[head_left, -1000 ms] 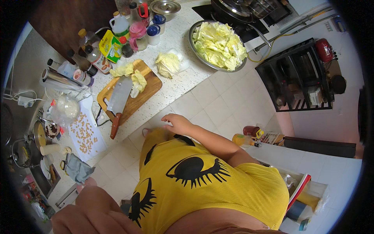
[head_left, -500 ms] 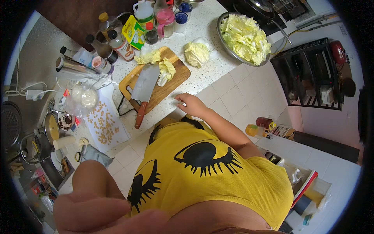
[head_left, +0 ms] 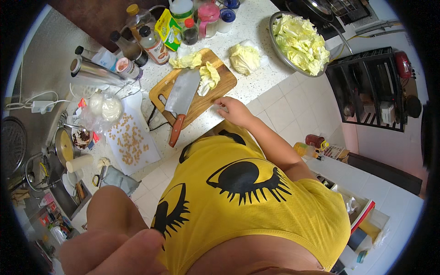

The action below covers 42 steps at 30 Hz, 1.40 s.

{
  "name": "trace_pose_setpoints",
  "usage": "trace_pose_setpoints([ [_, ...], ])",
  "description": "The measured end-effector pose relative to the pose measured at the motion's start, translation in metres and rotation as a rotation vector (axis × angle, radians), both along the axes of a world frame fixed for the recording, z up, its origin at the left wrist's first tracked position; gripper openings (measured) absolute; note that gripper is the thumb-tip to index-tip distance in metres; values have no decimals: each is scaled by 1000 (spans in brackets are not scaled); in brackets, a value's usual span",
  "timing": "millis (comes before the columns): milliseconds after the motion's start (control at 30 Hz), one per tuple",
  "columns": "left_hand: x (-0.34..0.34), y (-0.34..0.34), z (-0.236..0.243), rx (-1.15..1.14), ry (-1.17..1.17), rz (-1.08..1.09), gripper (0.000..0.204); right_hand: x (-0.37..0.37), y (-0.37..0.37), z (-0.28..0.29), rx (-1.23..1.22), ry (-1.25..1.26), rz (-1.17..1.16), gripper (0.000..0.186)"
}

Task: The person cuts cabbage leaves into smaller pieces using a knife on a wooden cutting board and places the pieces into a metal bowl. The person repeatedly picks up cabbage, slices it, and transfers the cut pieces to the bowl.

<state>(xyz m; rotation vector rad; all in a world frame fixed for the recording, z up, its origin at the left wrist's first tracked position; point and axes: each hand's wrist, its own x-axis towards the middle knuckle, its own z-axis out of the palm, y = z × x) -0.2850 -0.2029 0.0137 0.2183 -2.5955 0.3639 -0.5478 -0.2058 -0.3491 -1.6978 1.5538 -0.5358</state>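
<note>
My right hand (head_left: 229,110) is open at the counter's front edge, beside the wooden cutting board (head_left: 220,80). On the board lie a cleaver (head_left: 183,91) with a wooden handle and pale cabbage leaves (head_left: 208,79). A cabbage piece (head_left: 244,59) rests in white wrapping right of the board; beyond it is a steel bowl (head_left: 300,43) heaped with torn leaves. Large and close to the camera at the lower left is my left hand (head_left: 119,245), partly cut off, so its grip is unclear.
Bottles (head_left: 153,48) and jars line the counter's back. Left are a white sheet (head_left: 142,156) with small brown pieces, a bagged white lump (head_left: 110,110), pans and a sink. A hob and black pan sit at top right; a black rack (head_left: 366,91) stands against the right wall.
My body and right hand have moved closer to the board's near edge. The view has shifted, so the counter sits higher and further right. My left hand stays close to the camera.
</note>
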Motion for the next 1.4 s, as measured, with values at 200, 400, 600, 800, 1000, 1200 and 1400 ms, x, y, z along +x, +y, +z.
trace_pose_setpoints([
  [200, 26, -10, -24, -132, 496, -277, 44, -15, -25, 2, -18, 66, 64, 26],
  [400, -11, -8, -135, 732, 201, 555, 36, -37, -44, 5, 26, 52, -58, 23],
  [600, -28, 19, -343, 968, 26, 947, 54, -50, -49, -1, 57, 17, -150, 36],
  [800, -47, 16, -389, 798, 27, 1148, 53, -45, -62, -5, -40, 72, -160, 60],
  [1000, -39, -3, -400, 908, -79, 1214, 55, -13, -104, -13, -23, 141, -159, 71],
  [1200, -38, -6, -356, 1117, 5, 1310, 56, -16, -123, -32, 116, 91, -200, 47],
  [1400, -12, 39, -332, 1291, 261, 1180, 47, -31, -112, -70, 88, -225, -262, 40],
])
